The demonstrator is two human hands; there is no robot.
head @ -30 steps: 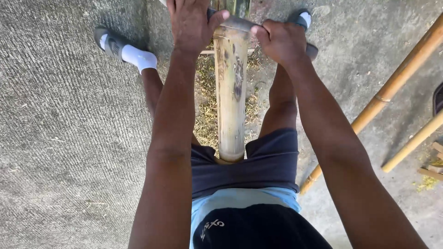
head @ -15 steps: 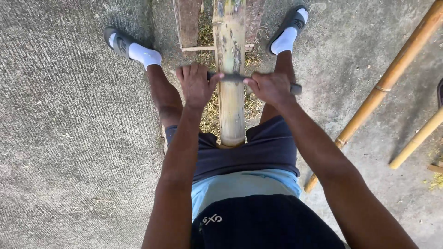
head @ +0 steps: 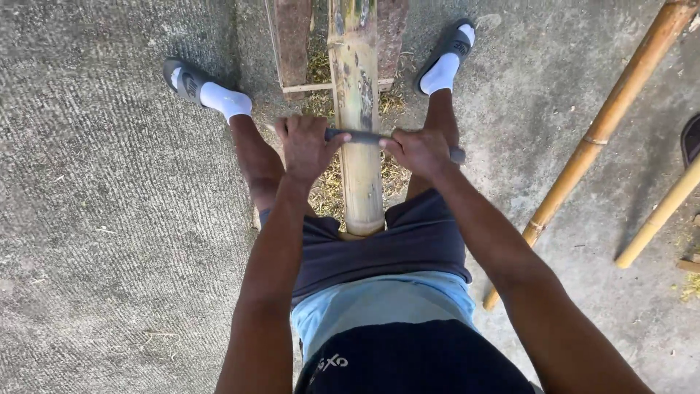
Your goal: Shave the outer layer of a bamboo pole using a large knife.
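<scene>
Concrete floor (head: 109,219); left hand (head: 305,146), right hand (head: 417,152) grips clamped on drawknife (head: 364,136) ends, blade across bamboo pole (head: 359,109) between.

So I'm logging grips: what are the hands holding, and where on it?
A two-handled scraping blade lying across the bamboo pole: left hand and right hand each grip one end.

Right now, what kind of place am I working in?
Probably an outdoor yard or open work area used for bamboo craft. The ground is rough concrete floor, spare bamboo poles lie to the side, and shavings litter the ground under the bamboo pole that both hands scrape with a two-handled blade.
</scene>
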